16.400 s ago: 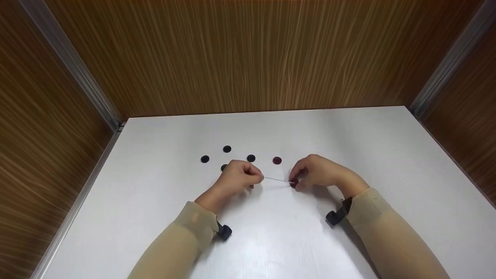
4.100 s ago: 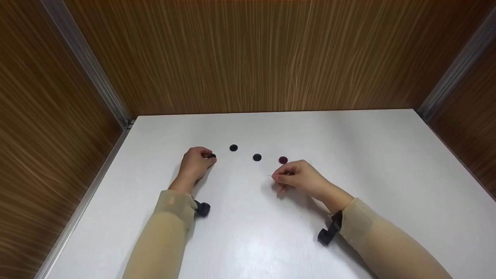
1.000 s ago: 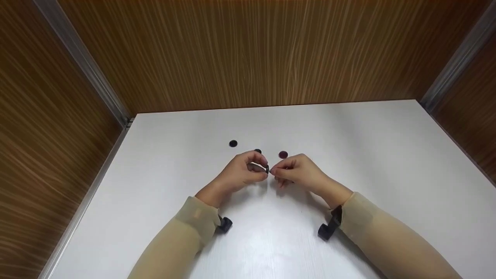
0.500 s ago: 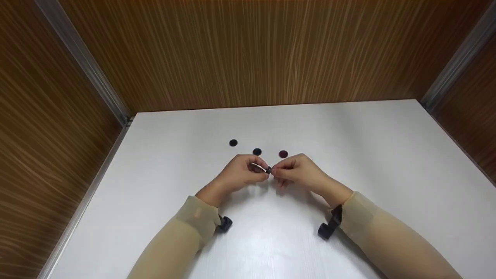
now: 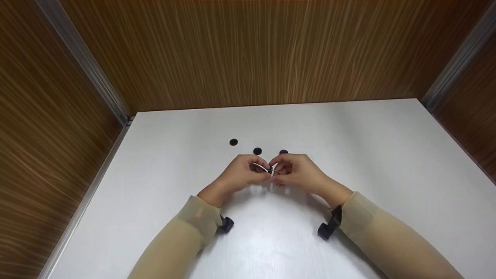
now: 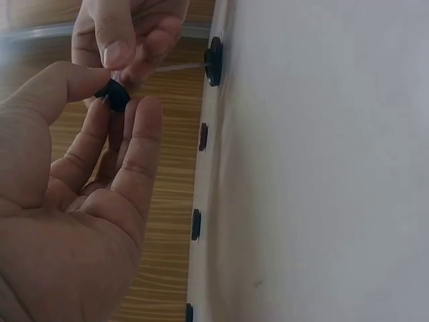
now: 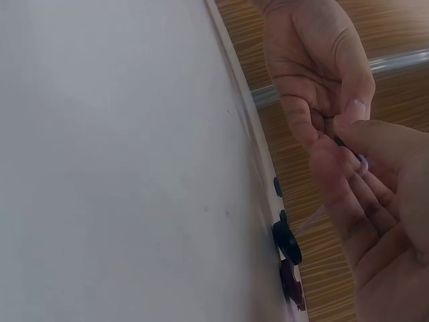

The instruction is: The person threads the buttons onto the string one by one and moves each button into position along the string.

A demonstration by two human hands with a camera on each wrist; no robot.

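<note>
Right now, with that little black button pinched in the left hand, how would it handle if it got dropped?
The black button looks thin, flat and probably light, since the left hand pinches it with fingertips alone. Dropped on the smooth white table, it might skid or roll on edge. It seems stiff.

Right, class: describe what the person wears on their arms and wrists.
Both arms wear snug beige fabric sleeves, left sleeve and right sleeve, ending at the wrists. A small black camera mount sits under each wrist, left and right. Both hands are bare.
</note>
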